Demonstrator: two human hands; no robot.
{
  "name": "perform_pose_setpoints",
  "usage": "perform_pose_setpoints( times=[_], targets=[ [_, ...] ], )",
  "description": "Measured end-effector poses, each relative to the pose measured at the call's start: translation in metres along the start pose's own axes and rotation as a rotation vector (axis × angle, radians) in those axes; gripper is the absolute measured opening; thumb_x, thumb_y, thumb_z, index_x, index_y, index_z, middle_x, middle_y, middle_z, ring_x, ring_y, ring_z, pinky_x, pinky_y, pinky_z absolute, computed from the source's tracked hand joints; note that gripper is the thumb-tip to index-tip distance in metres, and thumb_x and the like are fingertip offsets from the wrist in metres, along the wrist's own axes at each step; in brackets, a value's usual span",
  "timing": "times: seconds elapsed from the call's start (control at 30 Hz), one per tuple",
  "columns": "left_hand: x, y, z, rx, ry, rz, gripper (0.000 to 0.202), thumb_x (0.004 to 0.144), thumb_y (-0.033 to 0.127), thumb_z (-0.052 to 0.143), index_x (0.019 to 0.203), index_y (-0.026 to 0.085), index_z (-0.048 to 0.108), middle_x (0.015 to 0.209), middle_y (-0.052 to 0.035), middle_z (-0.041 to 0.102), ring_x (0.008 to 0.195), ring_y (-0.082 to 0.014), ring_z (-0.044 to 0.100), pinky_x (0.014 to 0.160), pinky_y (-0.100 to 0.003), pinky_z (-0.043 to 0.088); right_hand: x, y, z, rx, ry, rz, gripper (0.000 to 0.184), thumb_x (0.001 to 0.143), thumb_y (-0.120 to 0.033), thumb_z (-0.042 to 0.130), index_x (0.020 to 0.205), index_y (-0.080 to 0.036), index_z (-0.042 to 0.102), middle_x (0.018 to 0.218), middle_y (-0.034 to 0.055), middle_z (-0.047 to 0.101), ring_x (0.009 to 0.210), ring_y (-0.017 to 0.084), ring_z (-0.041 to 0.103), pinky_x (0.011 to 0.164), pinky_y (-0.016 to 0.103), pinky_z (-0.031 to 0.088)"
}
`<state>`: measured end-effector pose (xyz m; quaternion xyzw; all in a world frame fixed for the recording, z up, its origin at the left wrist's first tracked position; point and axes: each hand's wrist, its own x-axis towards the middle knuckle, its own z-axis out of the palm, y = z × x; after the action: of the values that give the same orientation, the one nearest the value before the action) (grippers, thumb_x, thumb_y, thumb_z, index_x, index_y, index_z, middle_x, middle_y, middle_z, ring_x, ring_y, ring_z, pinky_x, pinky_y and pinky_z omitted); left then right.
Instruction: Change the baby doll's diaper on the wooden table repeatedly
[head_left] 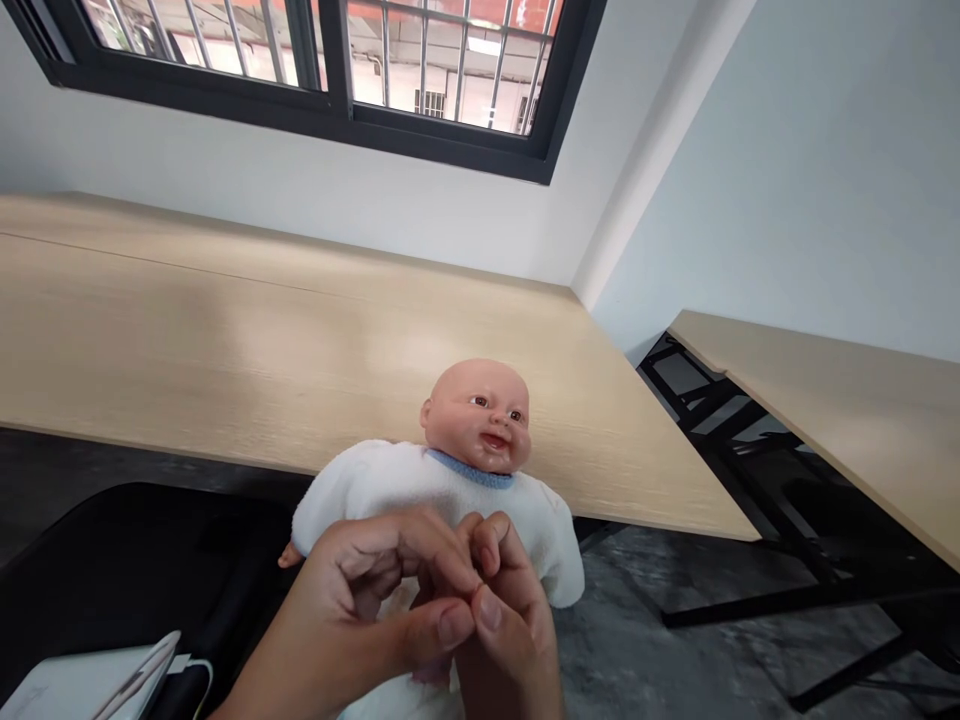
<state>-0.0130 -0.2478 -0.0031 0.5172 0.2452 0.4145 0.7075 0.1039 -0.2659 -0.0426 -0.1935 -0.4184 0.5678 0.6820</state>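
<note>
A baby doll (477, 415) in a white fleece top with a blue collar (420, 485) is held upright in front of me, facing me. My left hand (352, 610) and my right hand (510, 620) meet at the front of the doll's chest. The fingers of both hands are curled and pinched together on the white garment near its middle. Thumbs touch each other. One small doll hand (289, 555) sticks out from the left sleeve. The doll's lower body is hidden behind my hands.
A long light wooden desk (225, 340) runs along the wall under a barred window (337, 60). A second desk (847, 400) stands at the right with black metal legs. A black surface (135, 560) at lower left carries a white device with a cable (90, 685).
</note>
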Motion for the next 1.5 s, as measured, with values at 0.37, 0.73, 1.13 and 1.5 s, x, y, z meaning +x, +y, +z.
perform_pose_setpoints(
  times=[0.37,0.73,1.13,1.5],
  targets=[
    [-0.001,0.002,0.000,0.058,0.015,0.033,0.004,0.076,0.019,0.071,0.079,0.021,0.069,0.074,-0.0002,0.062,0.071,-0.0109,0.058,0.066,-0.020,0.048,-0.006,-0.002,-0.004,0.097,0.005,0.158,0.038,0.074,-0.040,0.066,0.077,-0.020,0.034,0.074,-0.0017,0.035,0.058,0.008,0.032,0.049,0.017,0.034],
    [0.000,0.004,0.003,0.058,0.010,0.094,0.009,0.076,0.013,0.070,0.078,0.022,0.071,0.075,0.0007,0.065,0.072,-0.0105,0.060,0.068,-0.020,0.048,-0.006,-0.007,0.005,0.206,0.006,0.211,0.041,0.075,-0.039,0.068,0.077,-0.020,0.032,0.072,-0.0034,0.031,0.054,0.005,0.024,0.046,0.017,0.025],
    [-0.007,0.015,0.015,-0.037,0.178,0.017,0.012,0.072,0.012,0.073,0.073,0.022,0.068,0.069,0.0024,0.063,0.061,-0.0087,0.059,0.059,-0.019,0.048,-0.002,-0.015,0.011,0.422,-0.049,0.351,0.046,0.074,-0.034,0.071,0.075,-0.019,0.028,0.071,-0.0037,0.031,0.057,0.005,0.035,0.054,0.019,0.027],
    [-0.005,0.000,0.004,0.054,0.103,0.137,0.011,0.072,0.013,0.073,0.075,0.021,0.065,0.069,0.0008,0.064,0.061,-0.0093,0.059,0.058,-0.018,0.047,-0.003,-0.011,0.008,0.434,-0.101,0.303,0.038,0.077,-0.029,0.066,0.077,-0.019,0.029,0.072,-0.0043,0.030,0.054,0.003,0.030,0.049,0.018,0.024]
  ],
)
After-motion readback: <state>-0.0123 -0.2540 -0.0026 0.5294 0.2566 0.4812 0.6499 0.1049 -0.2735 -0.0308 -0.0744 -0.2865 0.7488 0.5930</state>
